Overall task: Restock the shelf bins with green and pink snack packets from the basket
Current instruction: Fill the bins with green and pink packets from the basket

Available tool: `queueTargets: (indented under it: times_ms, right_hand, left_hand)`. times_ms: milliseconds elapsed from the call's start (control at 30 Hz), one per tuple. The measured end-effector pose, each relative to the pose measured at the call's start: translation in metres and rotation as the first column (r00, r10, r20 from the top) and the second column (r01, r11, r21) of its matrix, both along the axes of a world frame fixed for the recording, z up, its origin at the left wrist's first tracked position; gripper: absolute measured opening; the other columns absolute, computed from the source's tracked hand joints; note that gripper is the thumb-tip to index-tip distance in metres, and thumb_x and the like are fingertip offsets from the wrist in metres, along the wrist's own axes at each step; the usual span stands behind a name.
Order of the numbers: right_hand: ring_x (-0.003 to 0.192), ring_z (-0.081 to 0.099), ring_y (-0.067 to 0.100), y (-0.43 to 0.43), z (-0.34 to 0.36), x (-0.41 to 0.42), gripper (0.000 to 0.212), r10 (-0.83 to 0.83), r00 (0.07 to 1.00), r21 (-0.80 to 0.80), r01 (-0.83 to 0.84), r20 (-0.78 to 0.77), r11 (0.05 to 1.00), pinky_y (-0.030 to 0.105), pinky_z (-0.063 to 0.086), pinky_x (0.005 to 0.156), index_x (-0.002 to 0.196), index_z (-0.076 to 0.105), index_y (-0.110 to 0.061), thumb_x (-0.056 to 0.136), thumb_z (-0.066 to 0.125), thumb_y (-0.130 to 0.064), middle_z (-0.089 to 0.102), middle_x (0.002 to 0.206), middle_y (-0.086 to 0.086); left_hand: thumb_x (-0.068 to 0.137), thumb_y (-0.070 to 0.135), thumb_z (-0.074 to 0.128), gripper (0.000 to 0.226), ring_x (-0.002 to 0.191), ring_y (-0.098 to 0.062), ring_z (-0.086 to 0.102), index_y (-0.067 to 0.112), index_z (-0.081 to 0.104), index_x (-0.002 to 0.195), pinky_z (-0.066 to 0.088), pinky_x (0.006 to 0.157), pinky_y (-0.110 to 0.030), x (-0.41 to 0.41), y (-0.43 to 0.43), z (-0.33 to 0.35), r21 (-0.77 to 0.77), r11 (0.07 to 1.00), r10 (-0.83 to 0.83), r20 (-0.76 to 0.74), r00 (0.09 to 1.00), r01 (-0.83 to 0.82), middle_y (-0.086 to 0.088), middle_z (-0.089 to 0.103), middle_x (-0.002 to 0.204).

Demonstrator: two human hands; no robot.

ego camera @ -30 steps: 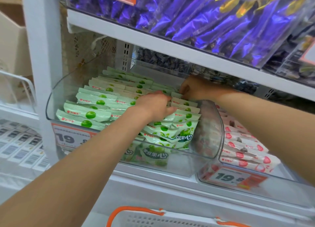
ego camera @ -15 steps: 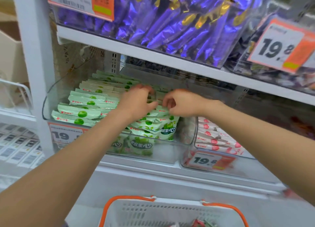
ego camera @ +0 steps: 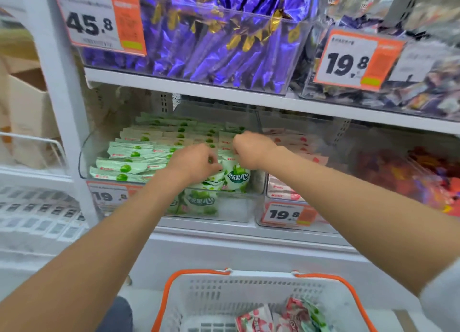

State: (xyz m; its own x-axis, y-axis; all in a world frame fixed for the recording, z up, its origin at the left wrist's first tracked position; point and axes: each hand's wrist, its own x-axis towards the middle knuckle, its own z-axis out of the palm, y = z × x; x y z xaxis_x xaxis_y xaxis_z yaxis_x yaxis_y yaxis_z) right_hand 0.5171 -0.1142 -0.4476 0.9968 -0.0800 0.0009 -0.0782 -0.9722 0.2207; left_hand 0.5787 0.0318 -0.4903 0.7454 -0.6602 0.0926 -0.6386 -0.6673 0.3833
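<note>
Centrally, both hands are seen reaching into a clear bin (ego camera: pixel 83 157) set on the shelf (ego camera: pixel 199 228), just left of ctr frame. The bin is packed w/ green packets (ego camera: pixel 139 154), laid in overlapping rows at the back & left, while a few at the front right are stood upright w/ printed faces toward the camera. The left hand (ego camera: pixel 196 161) is placed over those front packets; its grip is curled down round the tops of the green packets, w/ fingertips tucked among them. The right hand (ego camera: pixel 251 148) is held just right of it, the two nearly touching. Its grip is bunched tight, thumb & fingers pinched on the top edge of green packets at the bin's right side; exactly which one cannot be told. A second bin (ego camera: pixel 270 200), just beside the first on its right, is filled w/ pink packets (ego camera: pixel 283 192), & a 19.8 price tag (ego camera: pixel 286 213) is fixed to its front. At btm ctr a white basket (ego camera: pixel 249 294) w/ an orange rim is seen, w/ a few loose packets (ego camera: pixel 256 319), pink & green, lying in its right part. Across the top of the frame, purple packets (ego camera: pixel 224 45) are stacked on the level above, w/ a 45.8 tag (ego camera: pixel 99 22) at upper left.
</note>
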Motion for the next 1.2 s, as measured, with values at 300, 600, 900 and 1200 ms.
queueTargets:
  times_ms: [300,600,900,1200]
  right_hand:
    - [0.072,0.048,0.025,-0.006,0.003,0.012,0.022,-0.016,0.998,0.03,0.018,-0.065,0.999,0.03,0.039,0.064,0.071,0.043,-0.009,0.086,0.051,0.005,0.043,0.068,0.002]
    - [0.087,0.054,0.027,0.003,-0.001,0.004,0.014,-0.081,0.997,-0.003,0.081,0.018,0.997,0.035,0.044,0.073,0.096,0.055,-0.006,0.09,0.051,0.006,0.051,0.094,0.008]
    - [0.103,0.06,0.034,0.008,-0.003,-0.019,0.029,-0.044,0.977,0.055,0.033,0.21,0.998,0.035,0.041,0.071,0.103,0.063,-0.003,0.082,0.051,0.012,0.063,0.107,0.015]
    - [0.09,0.058,0.033,0.018,-0.068,-0.131,0.016,0.048,0.921,0.394,-0.212,0.386,0.894,0.042,0.049,0.07,0.093,0.064,-0.008,0.082,0.054,-0.002,0.06,0.098,0.012]
  left_hand:
    - [0.083,0.026,0.07,0.019,0.085,-0.025,0.064,0.024,0.06,0.067,0.048,0.067,-0.03,0.0,-0.024,-0.006,-0.07,0.979,0.199,0.078,0.977,-0.193,0.002,0.067,0.085]
    - [0.084,0.037,0.07,0.026,0.069,-0.022,0.064,0.016,0.066,0.069,0.052,0.06,-0.031,0.0,-0.022,-0.012,-0.205,0.951,0.227,-0.052,0.972,-0.233,0.0,0.067,0.068]
    - [0.084,0.038,0.069,0.02,0.077,-0.024,0.06,0.022,0.058,0.086,0.039,0.06,-0.029,-0.018,-0.025,-0.005,-0.261,0.917,0.3,-0.044,0.953,-0.3,0.002,0.063,0.079]
    - [0.082,0.027,0.062,0.008,0.079,-0.026,0.061,0.022,0.058,0.078,0.047,0.064,-0.033,-0.13,0.012,-0.033,-0.231,0.925,0.304,-0.027,0.952,-0.302,0.0,0.065,0.078]
